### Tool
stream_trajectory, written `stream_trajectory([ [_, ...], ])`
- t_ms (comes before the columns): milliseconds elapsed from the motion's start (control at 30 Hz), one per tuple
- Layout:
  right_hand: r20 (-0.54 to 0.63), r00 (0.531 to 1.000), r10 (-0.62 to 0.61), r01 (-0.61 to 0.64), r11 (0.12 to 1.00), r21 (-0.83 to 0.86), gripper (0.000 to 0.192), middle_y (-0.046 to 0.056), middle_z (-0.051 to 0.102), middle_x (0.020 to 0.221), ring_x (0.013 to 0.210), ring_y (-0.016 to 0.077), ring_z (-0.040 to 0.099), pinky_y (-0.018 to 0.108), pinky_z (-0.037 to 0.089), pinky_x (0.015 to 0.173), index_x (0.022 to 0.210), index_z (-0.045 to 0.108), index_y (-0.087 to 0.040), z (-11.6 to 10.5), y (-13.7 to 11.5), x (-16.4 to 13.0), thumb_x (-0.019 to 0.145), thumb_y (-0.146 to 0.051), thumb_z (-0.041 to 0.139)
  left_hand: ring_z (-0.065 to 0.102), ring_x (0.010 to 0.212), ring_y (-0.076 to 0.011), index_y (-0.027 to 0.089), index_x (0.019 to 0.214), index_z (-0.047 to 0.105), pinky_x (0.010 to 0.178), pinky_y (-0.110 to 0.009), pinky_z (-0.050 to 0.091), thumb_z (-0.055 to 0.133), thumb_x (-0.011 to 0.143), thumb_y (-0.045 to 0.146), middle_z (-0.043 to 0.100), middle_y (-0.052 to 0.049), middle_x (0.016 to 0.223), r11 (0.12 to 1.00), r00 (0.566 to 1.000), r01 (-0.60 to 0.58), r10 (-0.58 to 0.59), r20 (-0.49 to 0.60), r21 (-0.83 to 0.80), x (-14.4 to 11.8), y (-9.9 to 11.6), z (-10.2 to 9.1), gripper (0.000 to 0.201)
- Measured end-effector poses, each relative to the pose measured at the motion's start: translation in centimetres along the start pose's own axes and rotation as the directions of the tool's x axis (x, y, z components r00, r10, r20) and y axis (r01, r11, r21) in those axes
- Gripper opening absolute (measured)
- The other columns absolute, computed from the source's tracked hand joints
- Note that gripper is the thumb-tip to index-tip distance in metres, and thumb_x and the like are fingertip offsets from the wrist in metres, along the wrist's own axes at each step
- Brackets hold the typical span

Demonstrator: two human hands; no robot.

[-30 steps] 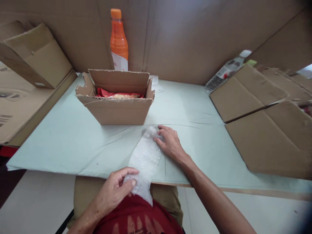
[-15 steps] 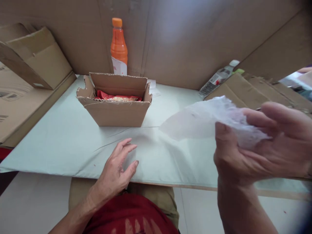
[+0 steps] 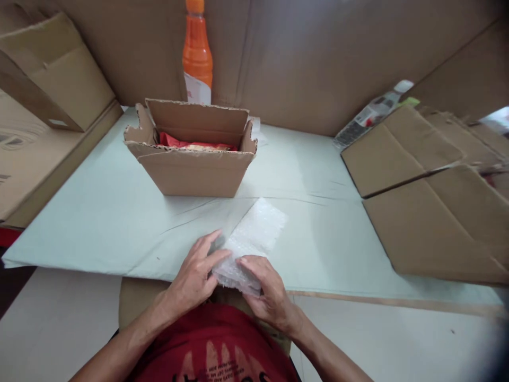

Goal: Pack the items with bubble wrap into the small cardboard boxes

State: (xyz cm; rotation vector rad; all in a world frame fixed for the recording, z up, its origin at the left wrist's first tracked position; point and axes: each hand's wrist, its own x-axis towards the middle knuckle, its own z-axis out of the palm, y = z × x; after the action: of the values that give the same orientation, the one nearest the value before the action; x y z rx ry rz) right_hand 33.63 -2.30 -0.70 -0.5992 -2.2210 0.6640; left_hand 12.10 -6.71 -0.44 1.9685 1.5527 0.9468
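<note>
A small sheet of clear bubble wrap (image 3: 260, 225) lies slantwise at the front of the covered table, its near end folded and close to the edge. My right hand (image 3: 270, 294) grips that near end, fingers on top and thumb underneath. At the sheet's left side, my left hand (image 3: 194, 270) has its index finger on the wrap and its thumb at the lower corner, with another finger stretched forward. Beyond both hands stands an open cardboard box (image 3: 199, 172). Inside it sits a red packet (image 3: 199, 146), partly hidden by the front wall.
An orange drink bottle (image 3: 198, 53) stands behind the box. To the right, a clear bottle (image 3: 371, 116) leans beside an open carton (image 3: 441, 223). More cardboard boxes (image 3: 67, 69) stand at the left. A cardboard wall (image 3: 302, 63) closes off the back.
My right hand has brought the bubble wrap from the right down to the table front. My left hand, previously open and apart, is now on the wrap. The right-hand carton is uncovered.
</note>
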Motion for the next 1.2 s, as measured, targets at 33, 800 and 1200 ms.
stream_trajectory([
  [33,0.042,0.999,0.006,-0.006,1.0,0.002,0.065,0.014,0.066,0.123,0.113,0.0265,0.062,0.046,0.053,0.093,0.145,0.043,-0.021,-0.5,-0.1,-0.2,0.082,-0.009,0.057,0.045,0.138,-0.0295,0.02,0.117,0.068,0.111,-0.049,0.045,0.049,0.076,-0.003,0.047,-0.014,0.15,0.999,0.999,-0.041,0.041,0.016,0.01,0.0,0.0,0.0,0.051],
  [800,-0.049,0.983,0.179,-0.186,0.963,-0.196,0.022,0.007,0.075,0.111,0.105,0.0232,0.068,0.043,0.052,0.091,0.114,0.067,-0.023,-5.9,4.4,1.1,0.095,-0.018,0.059,0.063,0.078,-0.017,0.02,0.089,0.07,0.073,-0.029,0.047,0.052,0.089,0.014,0.072,-0.002,0.082,0.99,0.974,0.094,-0.071,0.213,-0.103,3.3,2.8,0.3,0.019],
  [1200,0.004,0.989,0.145,-0.135,0.93,-0.342,0.035,0.011,0.07,0.125,0.117,0.0275,0.062,0.046,0.047,0.093,0.124,0.059,-0.02,-3.0,-0.3,-1.6,0.09,-0.014,0.059,0.06,0.064,-0.0162,0.019,0.136,0.057,0.067,-0.028,0.047,0.057,0.087,0.023,0.065,0.002,0.073,0.941,0.923,0.314,-0.334,0.19,0.129,5.3,2.1,2.1,0.049],
])
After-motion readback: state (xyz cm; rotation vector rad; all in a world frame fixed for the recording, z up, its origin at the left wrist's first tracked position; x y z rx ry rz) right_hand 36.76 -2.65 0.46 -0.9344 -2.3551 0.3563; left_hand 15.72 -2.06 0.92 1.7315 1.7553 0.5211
